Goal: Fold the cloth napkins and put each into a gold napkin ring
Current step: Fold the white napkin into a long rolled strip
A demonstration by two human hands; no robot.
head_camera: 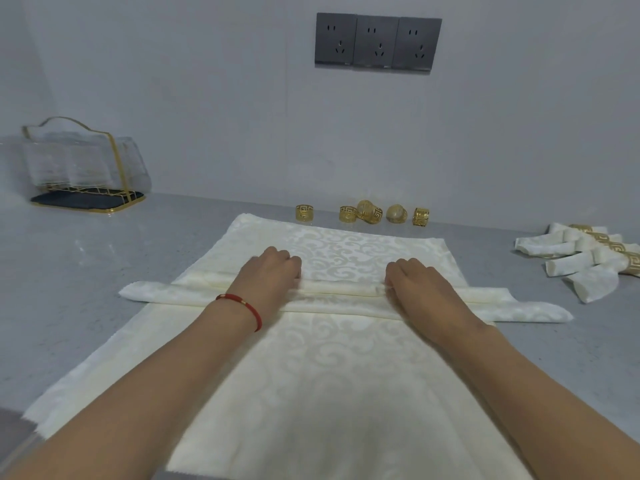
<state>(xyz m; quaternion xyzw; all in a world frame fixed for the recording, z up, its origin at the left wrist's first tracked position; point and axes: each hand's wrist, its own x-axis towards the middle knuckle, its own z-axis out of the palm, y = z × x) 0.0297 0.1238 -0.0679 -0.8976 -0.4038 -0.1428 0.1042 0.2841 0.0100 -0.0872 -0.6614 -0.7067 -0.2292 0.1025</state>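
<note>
A cream damask napkin, folded into a long narrow band (341,295), lies crosswise on a stack of flat cream napkins (329,375). My left hand (268,275) and my right hand (420,284) both press on the band's far edge, fingers curled over the fold. Several gold napkin rings (367,213) stand in a row by the wall, beyond the stack. At the right lies a pile of several rolled napkins in gold rings (585,259).
The grey countertop (104,271) meets a white wall with three grey sockets (377,41). A clear, gold-framed holder on a dark base (83,164) stands at the back left. The counter's front edge shows at the bottom left.
</note>
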